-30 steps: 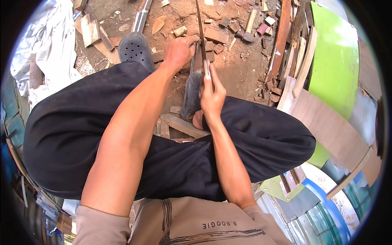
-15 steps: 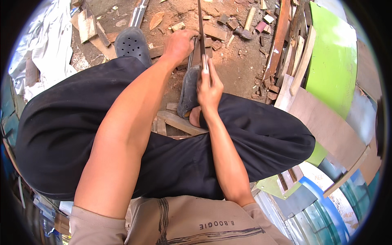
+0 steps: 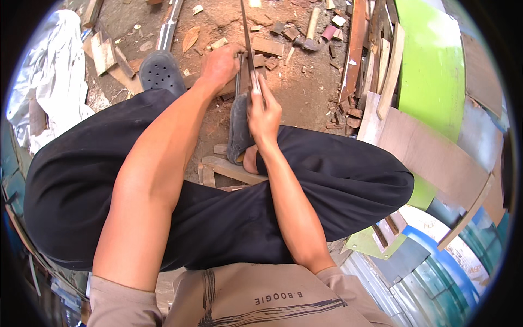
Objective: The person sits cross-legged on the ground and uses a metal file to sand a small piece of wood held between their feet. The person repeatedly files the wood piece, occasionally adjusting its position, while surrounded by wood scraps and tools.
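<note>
Head view: right hand (image 3: 265,117) clamped on a saw-like blade (image 3: 247,41), probably for straight control; grey shoe (image 3: 238,128) just left, likely bracing the wood strip (image 3: 244,82) between the 2 hands; left hand (image 3: 219,68) curled, grip unclear, perhaps steadying; hammer (image 3: 312,32) beyond, rightward

- The bare right hand (image 3: 264,113) reaches farther forward alongside the dark grey, rounded shoe (image 3: 238,128).
- The camera's view swings rightward; the wooden-handled hammer (image 3: 312,24) appears farther left.

The blade (image 3: 246,32) is toned dark brown, trousers (image 3: 234,229) are dyed plain black, tan shirt (image 3: 245,283) is marked with dark brushy stripes, and that panel (image 3: 433,71) is done in lime green.
</note>
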`<state>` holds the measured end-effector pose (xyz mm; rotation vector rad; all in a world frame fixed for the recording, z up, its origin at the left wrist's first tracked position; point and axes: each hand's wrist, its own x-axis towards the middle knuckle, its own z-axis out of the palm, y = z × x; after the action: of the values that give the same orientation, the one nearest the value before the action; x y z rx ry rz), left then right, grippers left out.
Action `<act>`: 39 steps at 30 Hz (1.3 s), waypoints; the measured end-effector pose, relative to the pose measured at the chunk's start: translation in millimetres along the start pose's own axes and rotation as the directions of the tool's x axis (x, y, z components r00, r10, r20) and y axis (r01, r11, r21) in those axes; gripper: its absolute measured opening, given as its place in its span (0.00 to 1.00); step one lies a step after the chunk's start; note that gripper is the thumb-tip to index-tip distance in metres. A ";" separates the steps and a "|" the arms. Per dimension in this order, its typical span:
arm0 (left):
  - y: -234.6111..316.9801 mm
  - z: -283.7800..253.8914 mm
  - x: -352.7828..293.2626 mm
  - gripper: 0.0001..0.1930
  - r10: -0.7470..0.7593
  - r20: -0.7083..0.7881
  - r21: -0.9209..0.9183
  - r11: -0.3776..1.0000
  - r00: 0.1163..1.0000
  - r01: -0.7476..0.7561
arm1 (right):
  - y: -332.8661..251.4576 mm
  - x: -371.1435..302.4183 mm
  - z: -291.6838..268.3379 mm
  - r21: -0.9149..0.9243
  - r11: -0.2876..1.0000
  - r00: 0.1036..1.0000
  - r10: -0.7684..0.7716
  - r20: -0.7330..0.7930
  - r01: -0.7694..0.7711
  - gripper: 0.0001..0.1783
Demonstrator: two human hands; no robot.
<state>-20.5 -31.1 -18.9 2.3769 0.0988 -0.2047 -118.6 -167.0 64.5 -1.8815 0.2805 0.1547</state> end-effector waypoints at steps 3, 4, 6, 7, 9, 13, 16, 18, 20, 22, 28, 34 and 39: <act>1.1 -11.9 4.8 0.18 0.018 0.101 0.074 0.997 0.995 -0.026 | -2.6 26.3 12.4 -0.029 0.999 0.999 0.016 -0.038 -0.017 0.24; 2.9 -17.6 2.9 0.18 0.040 0.112 0.069 0.996 0.993 -0.048 | -2.8 6.8 0.4 -0.019 0.995 0.996 0.094 -0.005 -0.094 0.24; -3.6 -12.9 10.5 0.17 0.081 0.054 0.090 0.992 0.995 -0.086 | -9.4 -38.3 -19.1 0.079 0.982 0.984 0.170 0.045 -0.173 0.24; -9.5 -9.7 0.7 0.17 0.079 0.044 0.099 0.992 0.996 -0.083 | -18.0 -69.5 -32.9 0.095 0.971 0.975 0.213 0.067 -0.219 0.24; -7.2 -8.6 -1.9 0.16 0.086 -0.013 0.072 0.994 0.996 -0.085 | -30.5 -105.7 -52.1 0.100 0.958 0.961 0.262 0.086 -0.270 0.24; -10.9 -1.0 3.3 0.15 0.092 -0.033 0.081 0.993 0.995 -0.089 | -2.4 -61.6 -19.7 0.052 0.998 0.999 0.040 -0.011 -0.039 0.24; 10.0 -5.0 12.8 0.15 0.073 0.077 0.094 0.992 0.994 -0.080 | 22.5 27.8 10.6 0.050 0.997 0.996 -0.058 -0.064 0.061 0.25; 3.9 -7.5 3.6 0.15 0.041 0.101 0.116 0.992 0.994 -0.052 | 10.5 21.4 11.7 0.008 0.999 0.998 0.042 -0.037 -0.042 0.25; -0.8 -8.0 5.2 0.15 0.054 0.061 0.117 0.991 0.997 -0.061 | 0.9 -7.1 -3.5 -0.005 0.998 0.998 0.066 0.006 -0.066 0.25; -2.6 -6.3 3.4 0.14 0.075 0.016 0.091 0.993 0.997 -0.076 | -5.6 -75.3 -33.3 0.117 0.972 0.978 0.201 0.050 -0.206 0.24; -6.5 -2.9 4.8 0.13 0.083 -0.041 0.100 0.992 0.996 -0.079 | 4.3 -69.8 -25.8 -0.005 0.998 0.998 0.065 0.018 -0.065 0.24; -1.0 6.2 10.5 0.11 0.039 -0.010 0.094 0.995 0.999 -0.038 | 34.0 -10.6 -1.4 0.037 0.992 0.993 0.118 0.018 -0.119 0.26; -8.0 4.0 7.5 0.10 0.085 -0.042 0.083 0.993 0.995 -0.082 | -27.5 -99.3 -51.1 0.106 0.943 0.947 0.306 0.096 -0.315 0.25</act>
<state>-14.7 -27.9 -28.4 2.4613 0.0129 -0.1162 -208.4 -195.5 130.5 -1.6974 0.5222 0.4163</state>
